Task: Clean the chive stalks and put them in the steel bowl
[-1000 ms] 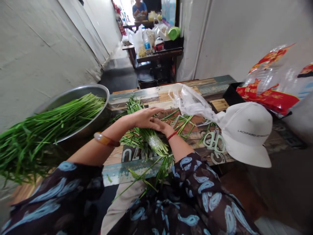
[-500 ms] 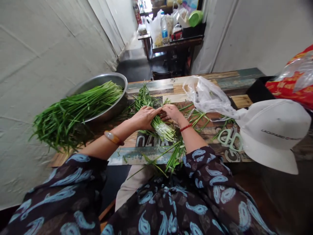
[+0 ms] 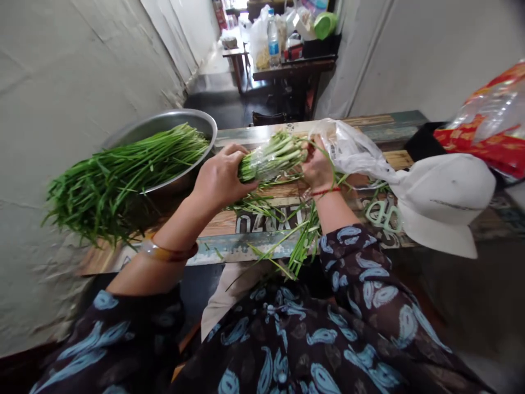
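A bunch of leafy greens (image 3: 283, 153), bound with clear plastic wrap, is raised just above the table with its pale stem ends pointing right. My left hand (image 3: 223, 175) is closed round its leafy end. At the stem ends is my right hand (image 3: 319, 167), its fingers closed on a thin green stem that curves down past the wrist; the fingertips are partly hidden. Loose stems (image 3: 303, 246) hang over the table's near edge below. To the left, a metal basin (image 3: 211, 123) holds a large heap of long greens (image 3: 135, 161), with leaves spilling over its side.
Right of my hands, a clear plastic bag (image 3: 353, 150) lies on the wooden table (image 3: 221, 224). Beside it are pale green scissors (image 3: 383, 216), a white cap (image 3: 447, 197) and a red package (image 3: 488, 134). A wall (image 3: 82, 65) closes off the left.
The bunch has been lifted and turned so its stem ends point right rather than toward me. My left hand has moved left, and my right hand has moved right and away from me.
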Motion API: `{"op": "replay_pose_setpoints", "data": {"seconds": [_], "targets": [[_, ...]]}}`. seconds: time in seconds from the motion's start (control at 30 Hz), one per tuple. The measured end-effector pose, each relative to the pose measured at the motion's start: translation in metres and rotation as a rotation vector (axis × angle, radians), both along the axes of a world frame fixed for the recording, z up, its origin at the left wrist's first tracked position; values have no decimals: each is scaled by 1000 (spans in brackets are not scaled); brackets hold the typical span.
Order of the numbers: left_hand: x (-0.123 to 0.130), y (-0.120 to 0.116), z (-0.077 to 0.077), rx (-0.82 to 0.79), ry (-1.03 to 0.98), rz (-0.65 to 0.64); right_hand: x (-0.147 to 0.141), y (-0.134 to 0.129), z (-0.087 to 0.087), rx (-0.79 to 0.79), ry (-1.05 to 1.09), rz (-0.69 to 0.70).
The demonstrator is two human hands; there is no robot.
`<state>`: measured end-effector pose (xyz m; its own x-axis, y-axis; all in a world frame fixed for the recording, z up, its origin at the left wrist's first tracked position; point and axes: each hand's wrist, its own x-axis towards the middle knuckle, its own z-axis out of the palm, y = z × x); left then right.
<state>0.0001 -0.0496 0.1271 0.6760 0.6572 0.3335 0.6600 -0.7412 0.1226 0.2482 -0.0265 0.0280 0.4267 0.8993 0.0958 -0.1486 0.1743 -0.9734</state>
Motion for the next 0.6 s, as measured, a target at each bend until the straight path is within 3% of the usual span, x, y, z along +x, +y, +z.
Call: {"op": "replay_pose_setpoints", "data": {"seconds": [0.03, 0.1, 0.17, 0.23, 0.33, 0.43, 0.5, 0.6], "targets": [[-2, -3, -1, -26, 16, 11, 4, 1, 15, 3, 135, -80], [-4, -7, -9, -61, 66, 18, 13, -7, 44, 81, 244, -95], [-7, -7, -21, -81, 116, 9, 22, -31, 66, 171, 52, 16], [-10, -6, -33, -99, 141, -8, 31, -73, 75, 167, -343, 117], [-16, -3, -44, -130, 123, -26, 43, -151, 63, -21, -799, 393], [-21, -1, -45, -151, 74, -29, 48, -214, 31, -77, -987, 585], [-23, 1, -41, -163, 33, -23, 38, -232, 10, -95, -1052, 675], [-30, 2, -30, -180, -38, 10, 2, -219, -13, -34, -1206, 738]]}}
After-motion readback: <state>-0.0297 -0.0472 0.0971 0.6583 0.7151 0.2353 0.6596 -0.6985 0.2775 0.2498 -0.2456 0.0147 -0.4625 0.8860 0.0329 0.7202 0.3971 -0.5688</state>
